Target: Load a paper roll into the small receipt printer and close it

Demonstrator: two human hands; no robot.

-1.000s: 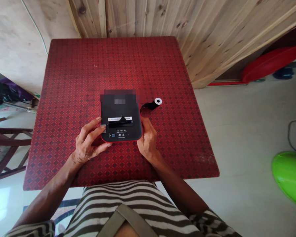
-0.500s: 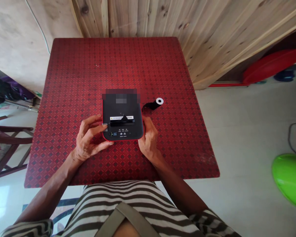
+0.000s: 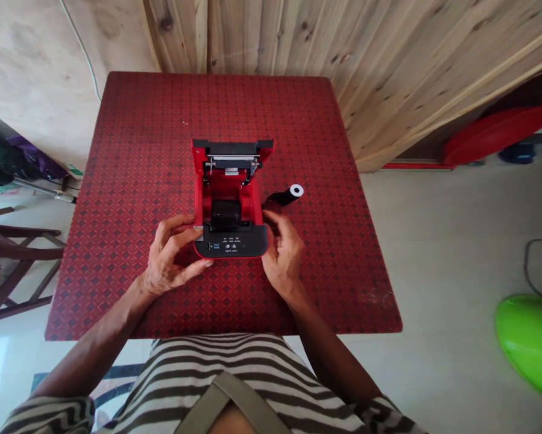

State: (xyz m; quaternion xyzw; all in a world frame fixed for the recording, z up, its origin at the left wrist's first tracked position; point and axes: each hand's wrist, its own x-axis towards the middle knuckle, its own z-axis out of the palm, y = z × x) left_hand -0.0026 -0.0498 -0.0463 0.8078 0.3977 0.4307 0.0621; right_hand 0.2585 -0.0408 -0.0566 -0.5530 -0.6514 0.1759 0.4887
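Observation:
A red and black label printer (image 3: 232,247) sits on the table in front of me with its lid (image 3: 233,147) standing up at the back. Its red inner bay faces me, with something dark low inside that I cannot make out. My left hand (image 3: 171,253) grips the left side, one finger on a grey tab at the edge and the thumb along the front. My right hand (image 3: 283,250) holds the right side, its fingertips partly hidden by the housing. To the printer's right lies a small roll (image 3: 292,193), black outside with a white ring-shaped end.
The table (image 3: 343,271) has a red patterned cover, and a wooden plank wall (image 3: 261,36) borders its far side. A dark wooden chair (image 3: 22,265) stands at the left. On the floor at the right is a bright green rounded object (image 3: 528,343).
The printer's lid, closed before, has swung up and back, exposing the red inside. Both hands keep their places at its sides. The view has shifted slightly.

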